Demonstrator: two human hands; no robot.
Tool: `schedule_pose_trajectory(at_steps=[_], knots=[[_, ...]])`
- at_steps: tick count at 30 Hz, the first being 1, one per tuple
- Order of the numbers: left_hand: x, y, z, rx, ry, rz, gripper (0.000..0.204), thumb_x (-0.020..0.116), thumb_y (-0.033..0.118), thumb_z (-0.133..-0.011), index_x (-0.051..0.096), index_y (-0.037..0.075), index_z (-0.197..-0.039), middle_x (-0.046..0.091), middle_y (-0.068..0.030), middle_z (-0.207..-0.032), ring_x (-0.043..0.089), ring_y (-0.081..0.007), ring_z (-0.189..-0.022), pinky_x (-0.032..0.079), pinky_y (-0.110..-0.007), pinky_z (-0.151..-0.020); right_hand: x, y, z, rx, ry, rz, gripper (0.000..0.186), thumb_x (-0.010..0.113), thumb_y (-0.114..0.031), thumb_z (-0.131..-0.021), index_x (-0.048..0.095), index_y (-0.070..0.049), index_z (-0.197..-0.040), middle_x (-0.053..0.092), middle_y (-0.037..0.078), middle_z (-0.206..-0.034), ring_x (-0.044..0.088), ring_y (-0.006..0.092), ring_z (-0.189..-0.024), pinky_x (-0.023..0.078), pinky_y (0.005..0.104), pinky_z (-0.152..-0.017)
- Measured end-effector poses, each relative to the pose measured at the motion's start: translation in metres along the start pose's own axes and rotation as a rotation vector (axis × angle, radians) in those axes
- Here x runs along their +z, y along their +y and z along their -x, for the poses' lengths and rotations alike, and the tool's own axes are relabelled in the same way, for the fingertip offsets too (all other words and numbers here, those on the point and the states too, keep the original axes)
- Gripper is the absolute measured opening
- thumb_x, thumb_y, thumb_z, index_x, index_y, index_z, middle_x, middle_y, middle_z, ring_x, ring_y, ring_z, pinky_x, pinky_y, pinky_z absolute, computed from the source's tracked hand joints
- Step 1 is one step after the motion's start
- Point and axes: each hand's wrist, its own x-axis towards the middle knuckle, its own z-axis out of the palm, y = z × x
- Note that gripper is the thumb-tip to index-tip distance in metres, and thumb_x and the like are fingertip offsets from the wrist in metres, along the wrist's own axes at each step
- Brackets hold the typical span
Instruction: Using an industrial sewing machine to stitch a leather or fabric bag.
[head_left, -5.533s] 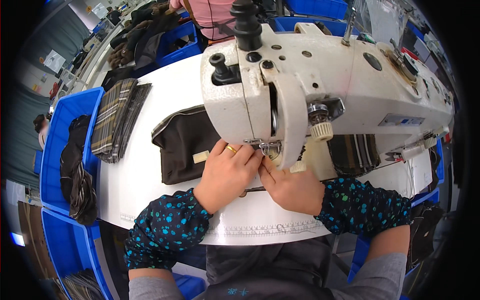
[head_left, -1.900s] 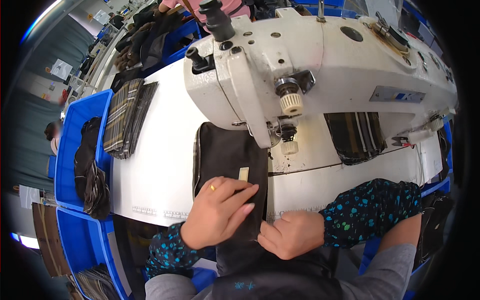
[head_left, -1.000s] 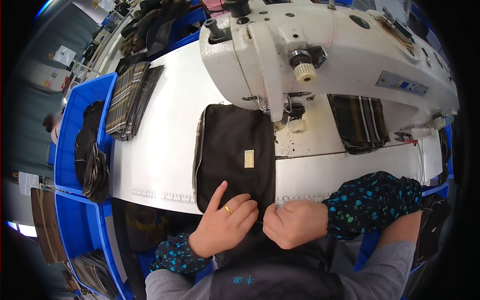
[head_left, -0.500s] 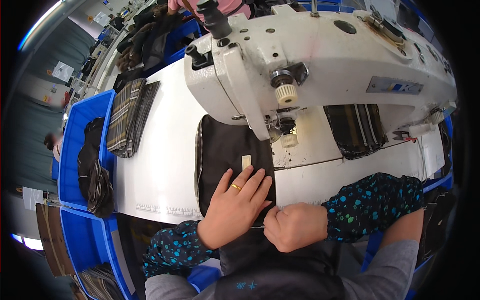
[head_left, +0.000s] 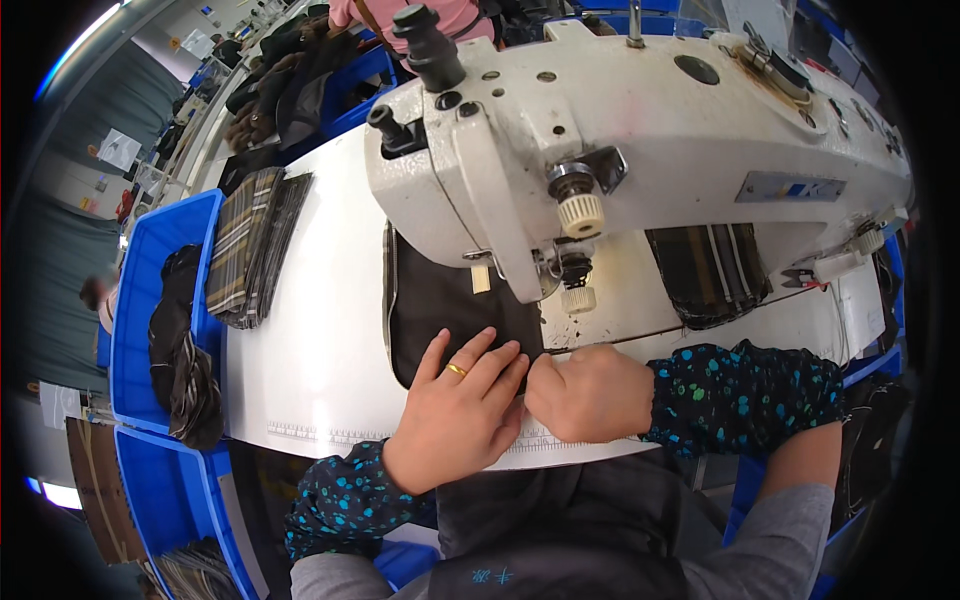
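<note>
A black fabric piece [head_left: 440, 310] with rounded corners and a zipper-like strip along its left edge lies under the head of a white sewing machine [head_left: 640, 120]. A small cream label [head_left: 481, 279] shows on it, just below the machine head. My left hand [head_left: 452, 410] rests flat on the near part of the fabric, fingers spread, a gold ring on one. Right beside it, my right hand [head_left: 590, 395] is closed at the fabric's near right edge; its fingertips are turned under and partly hidden. The needle's contact with the fabric is hidden.
Striped plaid pieces [head_left: 710, 275] lie under the machine arm, beside small snips [head_left: 798, 279]. Another plaid stack [head_left: 250, 250] sits at the table's left, next to a blue bin [head_left: 135, 320] with dark cloth. A person in pink [head_left: 440, 30] is beyond the machine.
The fabric and its label have slid away from me, further under the machine head. Both hands moved forward with it, the right one more, still closed at the edge.
</note>
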Motion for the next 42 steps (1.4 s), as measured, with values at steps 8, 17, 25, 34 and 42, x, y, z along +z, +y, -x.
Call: schedule_pose_trajectory(at_steps=[8,17,25,34,42], knots=[[0.016,-0.032,-0.011,0.055,0.104,-0.001,0.047,0.072,0.006,-0.074,0.068,0.008,-0.121,0.066,-0.0053,-0.118,0.062,-0.0271,-0.118,0.043,-0.047,-0.106,0.005,0.023,-0.005,0.157,-0.079,-0.087,0.013,0.064,-0.015,-0.076,0.066,-0.004,-0.084,0.065,0.010,-0.091,0.063,0.0156,-0.057,0.048,0.0291,-0.046],[0.024,-0.053,-0.045,0.154,0.197,-0.113,0.033,0.063,0.011,-0.082,0.070,0.004,-0.113,0.062,-0.0055,-0.104,0.062,-0.0228,-0.104,0.047,-0.042,-0.100,0.007,0.015,-0.005,0.252,0.010,0.056,0.010,0.065,-0.016,-0.073,0.061,-0.007,-0.069,0.052,0.003,-0.068,0.058,0.0154,-0.054,0.043,0.0304,-0.046],[0.030,-0.064,-0.064,0.067,0.189,-0.183,0.016,0.062,0.010,-0.080,0.072,0.006,-0.093,0.067,-0.0061,-0.088,0.065,-0.0248,-0.082,0.048,-0.039,-0.084,0.008,0.012,-0.003,0.226,0.067,0.106,0.011,0.064,-0.016,-0.068,0.059,-0.007,-0.064,0.047,0.003,-0.064,0.054,0.0143,-0.051,0.041,0.0289,-0.044],[0.022,-0.065,-0.052,-0.089,0.216,-0.194,0.024,0.066,0.009,-0.077,0.073,0.011,-0.100,0.067,-0.0043,-0.086,0.066,-0.0251,-0.080,0.053,-0.039,-0.069,0.011,0.009,-0.006,0.220,-0.022,0.090,0.011,0.065,-0.015,-0.072,0.064,-0.005,-0.077,0.061,0.009,-0.082,0.061,0.0155,-0.056,0.046,0.0300,-0.048],[0.006,0.013,0.006,-0.100,0.367,0.129,0.039,0.069,0.003,-0.072,0.073,0.009,-0.111,0.067,-0.0067,-0.094,0.065,-0.0281,-0.082,0.055,-0.040,-0.067,-0.017,-0.003,0.006,0.878,0.047,-0.734,0.022,0.066,-0.027,-0.098,0.060,-0.006,-0.102,0.071,0.010,-0.080,0.070,0.0251,-0.068,0.054,0.0370,-0.061]])
